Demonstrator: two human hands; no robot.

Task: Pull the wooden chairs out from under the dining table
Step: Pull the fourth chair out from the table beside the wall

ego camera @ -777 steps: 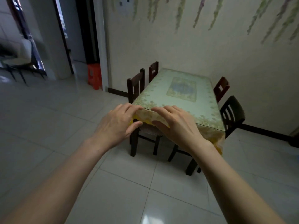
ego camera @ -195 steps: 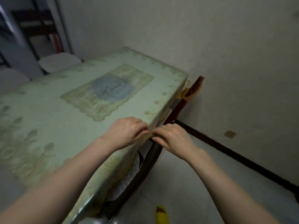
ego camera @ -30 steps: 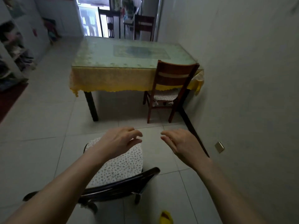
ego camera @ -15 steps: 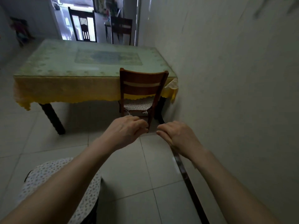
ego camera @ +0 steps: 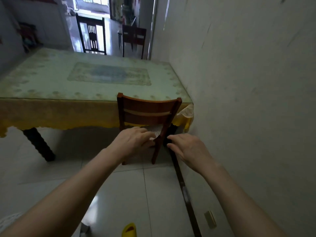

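Head camera looks forward and down, near the dining table [ego camera: 51, 86].

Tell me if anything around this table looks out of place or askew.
One wooden chair is still tucked under the dining table by the wall. The yellow tablecloth corner beside it hangs bunched. Two chairs stand apart beyond the table.

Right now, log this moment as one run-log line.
stage: reaching | target: reddish-brown wooden chair tucked at yellow-skirted dining table | left hand: open, empty | right hand: open, empty | contact: none seen
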